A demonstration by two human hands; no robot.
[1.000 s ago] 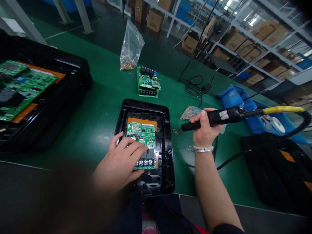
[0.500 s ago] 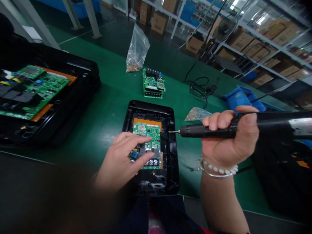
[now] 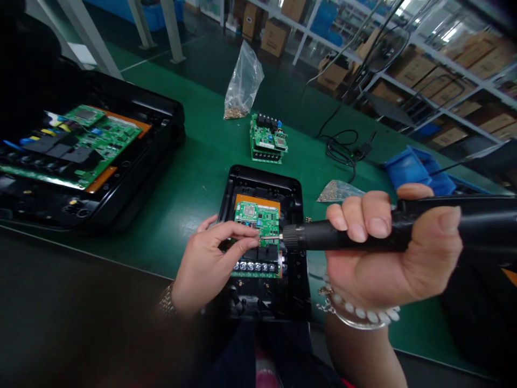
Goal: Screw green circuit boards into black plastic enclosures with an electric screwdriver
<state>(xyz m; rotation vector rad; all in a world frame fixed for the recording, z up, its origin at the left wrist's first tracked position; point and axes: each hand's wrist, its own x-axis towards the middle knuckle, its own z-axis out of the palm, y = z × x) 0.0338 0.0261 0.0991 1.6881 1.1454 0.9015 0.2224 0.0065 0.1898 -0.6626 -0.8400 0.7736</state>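
Bare hands work at the lower middle of the frame, over a green circuit board [image 3: 258,221] seated on an orange insulating sheet [image 3: 256,200] inside a black plastic housing [image 3: 293,186]. The housing lies flat on a green bench mat [image 3: 194,178]. The right hand [image 3: 388,253] is closed firmly around the black barrel of an electric screwdriver [image 3: 347,237], fingers curled over and thumb on the far side, and holds it level with its thin metal bit [image 3: 270,236] pointing left across the board. The left hand [image 3: 205,264] rests over the lower left of the board, with thumb and forefinger brought together just beside the bit's tip; whether they pinch a small part is too small to tell. A row of screw terminals [image 3: 254,267] runs along the board's lower edge. Above it, toward the upper middle, stands a second green board assembly [image 3: 269,140], near a clear plastic bag [image 3: 244,81] with small brass parts in its bottom. A flatter bag of the same parts [image 3: 338,191] lies just behind the right hand. At upper left, an open black case [image 3: 161,108] holds more green boards [image 3: 97,140]. Blue bins [image 3: 412,170] and a coiled black cable [image 3: 347,148] sit toward the right, below shelves of cardboard boxes [image 3: 444,91].
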